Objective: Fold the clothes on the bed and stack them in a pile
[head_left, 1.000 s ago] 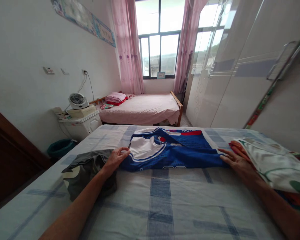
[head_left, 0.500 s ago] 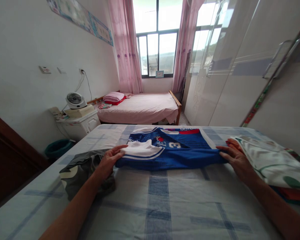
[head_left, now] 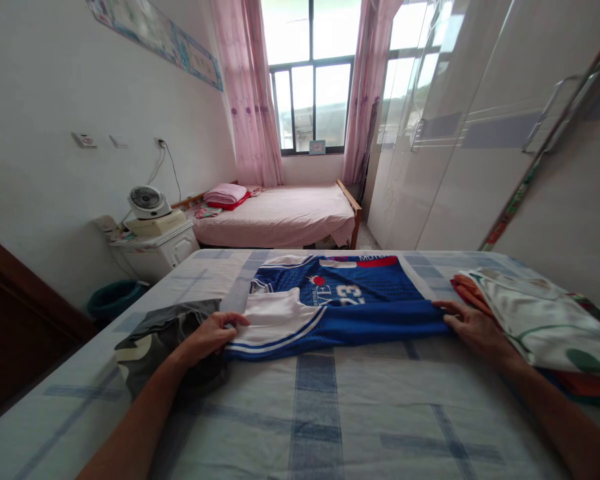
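A blue and white basketball jersey [head_left: 375, 322] lies spread on the bed in front of me, its near side folded over toward the middle. The number 23 and some lettering show on its front. My left hand [head_left: 215, 337] pinches the white shoulder end of the folded part. At the other end, my right hand [head_left: 473, 330] grips the blue hem between thumb and fingers. Behind my left wrist rests a crumpled camouflage garment [head_left: 153, 333], partly covered by the forearm. Just right of my right hand is a pile of folded clothes [head_left: 545, 320], white on top.
The plaid bedsheet [head_left: 315, 400] covers the bed under the clothes. Beyond it stands a pink bed [head_left: 285, 213] below the window. A white cabinet with a fan [head_left: 149, 200] and a bin [head_left: 114, 298] are at left; a glossy wardrobe [head_left: 440, 180] lines the right.
Both hands keep hold of the jersey while the folded flap has come down and toward me. More of the front print, including the number, now shows. The view has shifted slightly.
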The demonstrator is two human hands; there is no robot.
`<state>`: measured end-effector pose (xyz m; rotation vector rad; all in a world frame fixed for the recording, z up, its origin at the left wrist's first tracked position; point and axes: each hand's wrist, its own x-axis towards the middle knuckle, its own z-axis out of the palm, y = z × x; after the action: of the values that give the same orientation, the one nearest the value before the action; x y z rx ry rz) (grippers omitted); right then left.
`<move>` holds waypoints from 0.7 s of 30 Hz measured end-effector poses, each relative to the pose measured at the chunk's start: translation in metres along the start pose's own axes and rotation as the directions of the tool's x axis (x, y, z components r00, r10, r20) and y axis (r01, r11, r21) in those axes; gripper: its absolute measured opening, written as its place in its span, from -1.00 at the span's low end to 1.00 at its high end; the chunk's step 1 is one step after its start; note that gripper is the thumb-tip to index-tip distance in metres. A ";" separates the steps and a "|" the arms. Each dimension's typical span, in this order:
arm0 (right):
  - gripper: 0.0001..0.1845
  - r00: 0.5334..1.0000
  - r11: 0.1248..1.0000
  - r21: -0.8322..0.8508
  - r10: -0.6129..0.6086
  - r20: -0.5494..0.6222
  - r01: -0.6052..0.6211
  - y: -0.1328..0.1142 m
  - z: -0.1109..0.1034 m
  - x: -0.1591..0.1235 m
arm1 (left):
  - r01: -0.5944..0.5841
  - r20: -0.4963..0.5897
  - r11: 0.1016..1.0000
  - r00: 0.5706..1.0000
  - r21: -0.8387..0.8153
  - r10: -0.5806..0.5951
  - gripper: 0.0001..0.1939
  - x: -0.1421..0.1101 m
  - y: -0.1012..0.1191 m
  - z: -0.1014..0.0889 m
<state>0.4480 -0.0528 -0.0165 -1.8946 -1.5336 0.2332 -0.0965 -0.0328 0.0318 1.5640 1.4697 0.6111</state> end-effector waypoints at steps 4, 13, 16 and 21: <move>-0.57 0.982 0.965 -0.231 -0.155 -0.107 0.127 -0.019 -0.003 -0.008 | -0.111 -0.291 0.936 0.933 0.334 0.214 -0.74 0.001 0.008 0.008; -0.64 0.857 0.839 -0.202 -0.461 0.232 0.506 -0.073 0.025 -0.031 | -0.536 0.194 0.602 0.820 0.592 0.539 -0.52 0.007 0.009 0.071; -0.62 0.933 0.885 -0.300 -0.315 0.176 0.356 -0.042 0.020 -0.022 | -0.477 0.218 0.652 0.871 0.589 0.440 -0.49 0.009 0.001 0.072; -0.58 0.968 0.918 -0.312 -0.212 0.136 0.245 -0.014 -0.002 -0.002 | -0.455 0.146 0.700 0.878 0.550 0.456 -0.57 0.013 0.017 0.052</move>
<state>0.4368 -0.0540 -0.0072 -1.9494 -1.9445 -0.0382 -0.0422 -0.0324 0.0176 2.4551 1.3270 0.4559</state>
